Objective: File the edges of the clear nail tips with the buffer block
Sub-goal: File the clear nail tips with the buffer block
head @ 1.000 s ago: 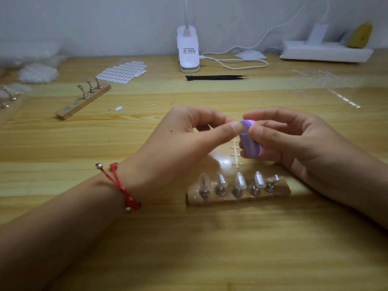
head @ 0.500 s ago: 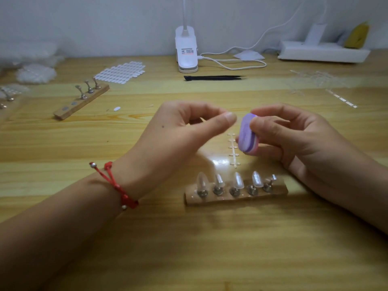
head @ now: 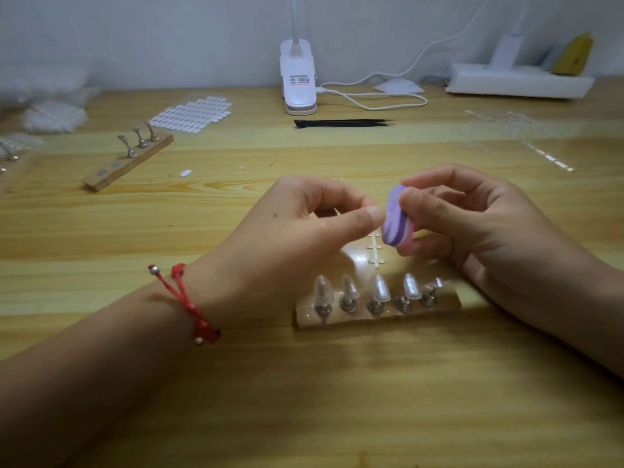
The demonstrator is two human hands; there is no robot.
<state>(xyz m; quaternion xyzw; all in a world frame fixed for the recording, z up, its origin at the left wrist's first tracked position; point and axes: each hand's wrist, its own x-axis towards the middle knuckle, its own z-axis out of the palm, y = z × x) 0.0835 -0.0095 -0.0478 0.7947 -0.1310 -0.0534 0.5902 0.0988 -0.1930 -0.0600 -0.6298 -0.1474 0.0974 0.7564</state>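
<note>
From the head camera, the purple buffer block is gripped between the thumb and fingers of the right hand and held above the table, just behind the wooden stand. The left hand is curled, its thumb tip set against the block. Whether anything is pinched there cannot be told. Clear nail tips are seen standing in a row on the stand's pegs.
</note>
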